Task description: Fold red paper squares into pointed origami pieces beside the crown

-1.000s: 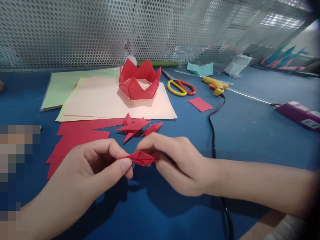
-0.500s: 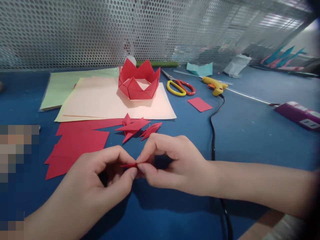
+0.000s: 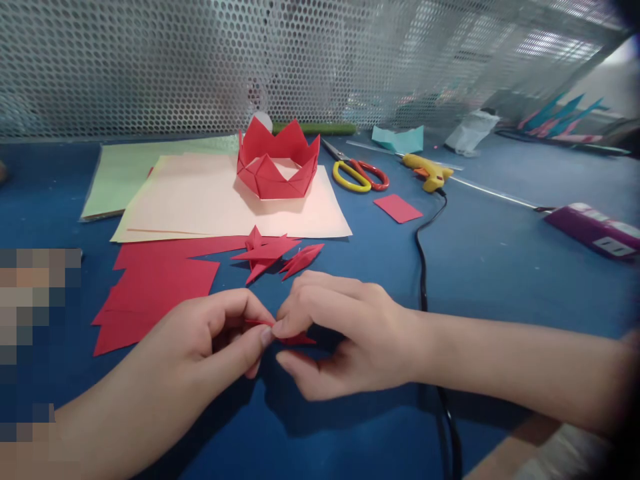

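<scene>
Folded paper (image 3: 300, 339) outside edges of cream sheets (image 3: 200, 197)

Red folded paper (image 3: 301, 339) mostly behind fingers (image 3: 296, 321)

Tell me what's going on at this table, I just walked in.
A person is working a small folded red paper piece: the left hand pinches it, and the right hand has its fingers against it. Just beyond lie more folded red pieces and flat red sheets. A pointed red paper ring stands on pale sheets, with scissors and a yellow glue gun to its right.
</scene>
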Demonstrator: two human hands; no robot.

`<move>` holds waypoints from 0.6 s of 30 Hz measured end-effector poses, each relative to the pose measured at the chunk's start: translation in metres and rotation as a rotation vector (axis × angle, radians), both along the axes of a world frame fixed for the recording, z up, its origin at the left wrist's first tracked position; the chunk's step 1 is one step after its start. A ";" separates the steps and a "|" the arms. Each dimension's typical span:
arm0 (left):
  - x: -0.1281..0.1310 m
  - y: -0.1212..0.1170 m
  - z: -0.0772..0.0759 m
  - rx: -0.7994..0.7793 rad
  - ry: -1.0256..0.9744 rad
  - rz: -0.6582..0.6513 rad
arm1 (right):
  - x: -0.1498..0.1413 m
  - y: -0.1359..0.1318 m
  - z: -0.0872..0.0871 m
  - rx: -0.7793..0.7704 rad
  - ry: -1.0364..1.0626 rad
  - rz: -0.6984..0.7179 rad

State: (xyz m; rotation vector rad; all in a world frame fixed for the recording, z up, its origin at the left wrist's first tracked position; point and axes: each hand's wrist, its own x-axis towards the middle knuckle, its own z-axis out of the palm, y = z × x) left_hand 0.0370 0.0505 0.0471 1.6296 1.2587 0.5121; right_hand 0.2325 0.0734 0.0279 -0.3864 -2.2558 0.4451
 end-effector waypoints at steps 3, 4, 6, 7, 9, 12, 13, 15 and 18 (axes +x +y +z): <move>-0.002 0.001 -0.001 -0.067 -0.032 -0.032 | -0.001 0.001 -0.001 -0.071 -0.011 0.061; -0.003 0.002 -0.001 -0.093 -0.046 -0.039 | -0.001 0.003 -0.001 -0.082 -0.016 0.095; -0.004 0.004 0.001 -0.140 -0.066 -0.057 | 0.000 0.005 0.000 -0.110 -0.017 0.154; -0.004 0.005 0.001 -0.159 -0.072 -0.070 | 0.001 0.006 0.000 -0.123 -0.017 0.170; -0.004 0.007 0.003 -0.191 -0.082 -0.094 | 0.001 0.007 0.000 -0.131 -0.017 0.167; -0.005 0.008 0.005 -0.230 -0.089 -0.111 | -0.001 0.007 -0.002 -0.125 -0.026 0.154; -0.005 0.008 0.006 -0.238 -0.090 -0.113 | -0.001 0.006 -0.003 -0.120 -0.026 0.153; -0.006 0.008 0.006 -0.250 -0.093 -0.115 | -0.002 0.006 -0.005 -0.097 -0.014 0.153; -0.007 0.007 0.006 -0.195 -0.050 -0.079 | -0.002 0.006 -0.006 -0.047 -0.008 0.168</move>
